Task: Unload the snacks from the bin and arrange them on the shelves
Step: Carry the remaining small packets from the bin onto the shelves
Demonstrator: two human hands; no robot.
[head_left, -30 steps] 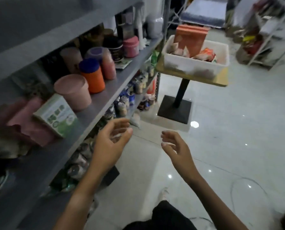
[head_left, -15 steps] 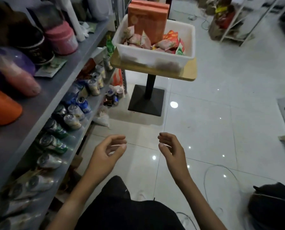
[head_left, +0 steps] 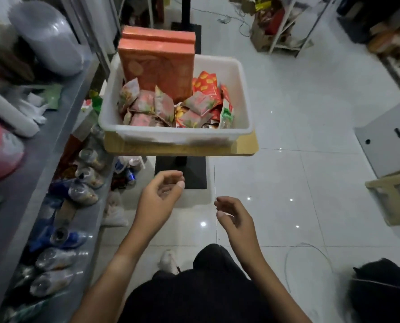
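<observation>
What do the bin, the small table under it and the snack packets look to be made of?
Bin: white plastic, smooth and slightly translucent, since dark shapes show through its front wall. Table: pale wood or wood-look laminate top with visible grain, on a black post, probably metal. Snack packets: thin printed film, glossy and crinkled.

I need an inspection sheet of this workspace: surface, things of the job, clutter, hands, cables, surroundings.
Surface: wooden pedestal table carries the white bin.
Job's things: snack packets and two upright orange boxes in the bin; grey shelves on the left.
Clutter: cans and bottles on the lower shelf.
Hands: left hand and right hand hold nothing, short of the bin.
Cables: thin cable on the floor.
Surroundings: white tiled floor, distant racks.
</observation>
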